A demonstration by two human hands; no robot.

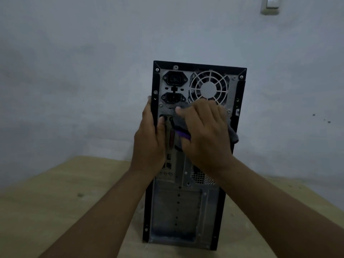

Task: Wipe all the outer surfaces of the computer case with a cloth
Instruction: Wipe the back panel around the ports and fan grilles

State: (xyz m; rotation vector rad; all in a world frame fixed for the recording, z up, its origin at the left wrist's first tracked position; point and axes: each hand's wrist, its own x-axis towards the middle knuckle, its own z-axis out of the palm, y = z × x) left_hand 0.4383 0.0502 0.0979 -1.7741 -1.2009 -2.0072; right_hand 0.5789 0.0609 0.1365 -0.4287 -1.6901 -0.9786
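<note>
The computer case (178, 211) stands up tall on a wooden table (65, 202). Its back side faces the person. At the top of the case's back there is a round fan grille (209, 88). Next to it, on the left side of the case, are two black plug sockets (174, 78), one above the other.

The left hand (149, 142) holds the left edge of the case about halfway up. Its thumb (161, 123) lies on the back of the case and its fingers go round the side.

The right hand (204, 131) is on the back of the case, just under the fan grille. Its fingers are bent over a grey cloth (179, 125) and push it against the case. The cloth has a purple edge. Bits of it stick out on both sides of the hand.

Behind the case is a pale wall (74, 71). A light switch (270, 4) is on the wall, high above the case and to its right.
</note>
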